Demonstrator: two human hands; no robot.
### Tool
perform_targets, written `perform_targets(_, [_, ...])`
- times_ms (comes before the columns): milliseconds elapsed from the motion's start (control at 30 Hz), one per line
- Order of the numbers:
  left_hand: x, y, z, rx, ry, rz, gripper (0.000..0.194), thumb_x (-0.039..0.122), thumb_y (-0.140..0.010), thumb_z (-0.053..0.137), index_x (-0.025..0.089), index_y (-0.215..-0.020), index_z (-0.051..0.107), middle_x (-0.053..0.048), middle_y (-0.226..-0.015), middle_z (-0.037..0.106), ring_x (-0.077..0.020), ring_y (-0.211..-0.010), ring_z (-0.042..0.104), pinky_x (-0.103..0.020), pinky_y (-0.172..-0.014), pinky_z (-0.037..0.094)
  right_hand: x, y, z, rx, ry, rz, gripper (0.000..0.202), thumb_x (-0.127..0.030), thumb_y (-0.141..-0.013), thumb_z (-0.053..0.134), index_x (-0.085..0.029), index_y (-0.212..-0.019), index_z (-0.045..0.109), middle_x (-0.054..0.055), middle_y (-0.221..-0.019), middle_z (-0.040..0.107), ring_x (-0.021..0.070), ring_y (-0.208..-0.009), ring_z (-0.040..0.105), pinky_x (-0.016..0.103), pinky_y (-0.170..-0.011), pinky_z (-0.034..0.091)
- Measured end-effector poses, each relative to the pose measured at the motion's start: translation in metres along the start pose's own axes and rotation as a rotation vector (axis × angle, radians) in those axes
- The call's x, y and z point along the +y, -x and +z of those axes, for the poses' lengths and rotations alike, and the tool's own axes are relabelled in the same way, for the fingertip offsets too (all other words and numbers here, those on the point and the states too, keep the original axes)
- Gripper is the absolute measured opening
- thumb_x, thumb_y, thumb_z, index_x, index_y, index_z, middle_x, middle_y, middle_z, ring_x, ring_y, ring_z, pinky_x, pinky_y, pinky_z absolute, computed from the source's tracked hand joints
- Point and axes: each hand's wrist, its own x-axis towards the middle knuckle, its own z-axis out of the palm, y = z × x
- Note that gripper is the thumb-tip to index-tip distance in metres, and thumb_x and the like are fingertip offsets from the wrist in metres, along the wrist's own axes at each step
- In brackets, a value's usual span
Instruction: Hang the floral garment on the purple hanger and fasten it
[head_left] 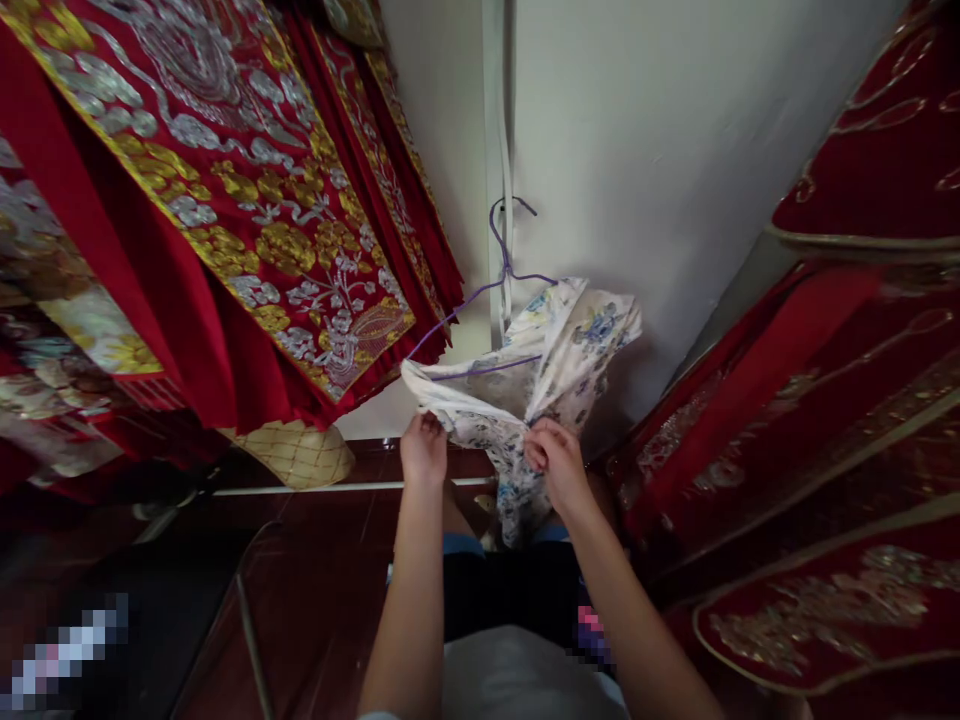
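Pinching floral V-neck top (491, 428) with my right hand (553, 455), left hand (424, 447) curled, grip unclear; hard tug could slip it off left end of purple hanger (507, 268).

Likely costume room or shop: embroidered red garments (289, 205) hanging, hanger (508, 271) against pale wall (637, 130).

The flowery cloth (585, 345) hides part of the purple hanger (508, 268). The top edge cuts off the shiny red cloth (289, 245).
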Motion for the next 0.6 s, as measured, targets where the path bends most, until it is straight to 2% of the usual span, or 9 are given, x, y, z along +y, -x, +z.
perform_targets(133, [-0.024,0.02,-0.001,-0.039,-0.161,-0.003,0.022,0.036,-0.072,0.069,0.017,-0.077,0.059,0.0,-0.073,0.061,-0.0132,-0.072,0.058,-0.027,-0.076,0.046,0.001,0.016,-0.022,0.112,-0.075,-0.01,0.028,-0.027,-0.067,0.067,-0.022,-0.055,0.043,-0.01,-0.042,0.028,0.0063,-0.039,0.024,0.021,-0.042,0.021])
perform_targets(233, [-0.03,0.029,-0.003,-0.112,-0.298,0.01,0.019,0.033,-0.071,0.071,0.015,-0.072,0.063,-0.001,-0.074,0.063,-0.0153,-0.078,0.057,-0.028,-0.082,0.045,-0.003,0.019,-0.037,0.171,-0.052,-0.027,0.024,-0.025,-0.067,0.066,-0.022,-0.056,0.046,-0.01,-0.043,0.029,0.0069,-0.04,0.024,0.021,-0.042,0.02])
perform_targets(333, [-0.032,0.037,-0.001,-0.135,-0.383,0.051,0.02,0.035,-0.077,0.068,0.016,-0.072,0.064,-0.001,-0.075,0.062,-0.0155,-0.08,0.055,-0.027,-0.084,0.043,0.0,0.018,-0.055,0.183,0.071,-0.009,0.022,-0.029,-0.068,0.061,-0.023,-0.055,0.045,-0.009,-0.042,0.031,0.0085,-0.041,0.028,0.023,-0.042,0.022])
perform_targets(400, [-0.031,0.042,0.003,-0.172,-0.373,0.074,0.024,0.039,-0.083,0.065,0.017,-0.075,0.062,0.0,-0.076,0.06,-0.0145,-0.079,0.054,-0.026,-0.083,0.043,0.006,0.019,-0.069,0.135,0.307,0.058,0.022,-0.032,-0.067,0.06,-0.023,-0.052,0.047,-0.007,-0.042,0.036,0.0094,-0.041,0.032,0.023,-0.043,0.024])
perform_targets(467, [-0.026,0.049,0.01,-0.249,-0.308,0.065,0.027,0.042,-0.086,0.063,0.017,-0.077,0.061,0.0,-0.078,0.058,-0.0137,-0.078,0.054,-0.024,-0.081,0.044,0.013,0.02,-0.081,-0.047,0.613,0.207,0.021,-0.032,-0.065,0.061,-0.021,-0.05,0.052,-0.005,-0.042,0.044,0.0108,-0.043,0.038,0.024,-0.046,0.026])
perform_targets(533, [-0.018,0.056,0.017,-0.344,-0.252,0.037,0.027,0.044,-0.089,0.062,0.018,-0.081,0.062,0.0,-0.081,0.059,-0.0139,-0.079,0.054,-0.024,-0.08,0.044,0.018,0.022,-0.088,-0.233,0.813,0.313,0.018,-0.031,-0.065,0.061,-0.019,-0.052,0.058,-0.001,-0.047,0.054,0.0133,-0.048,0.046,0.025,-0.05,0.031])
perform_targets(567, [-0.013,0.061,0.022,-0.392,-0.252,0.025,0.027,0.044,-0.089,0.062,0.018,-0.084,0.064,-0.001,-0.082,0.06,-0.0142,-0.08,0.054,-0.024,-0.079,0.044,0.019,0.022,-0.088,-0.252,0.845,0.3,0.017,-0.032,-0.066,0.061,-0.018,-0.056,0.061,0.0,-0.052,0.058,0.0149,-0.052,0.05,0.026,-0.053,0.035])
perform_targets(600, [-0.008,0.066,0.026,-0.442,-0.268,0.013,0.026,0.043,-0.09,0.062,0.017,-0.086,0.065,-0.001,-0.083,0.06,-0.0145,-0.08,0.054,-0.024,-0.078,0.044,0.019,0.022,-0.087,-0.213,0.846,0.241,0.018,-0.034,-0.069,0.061,-0.018,-0.06,0.063,0.002,-0.058,0.062,0.0167,-0.058,0.053,0.028,-0.058,0.039])
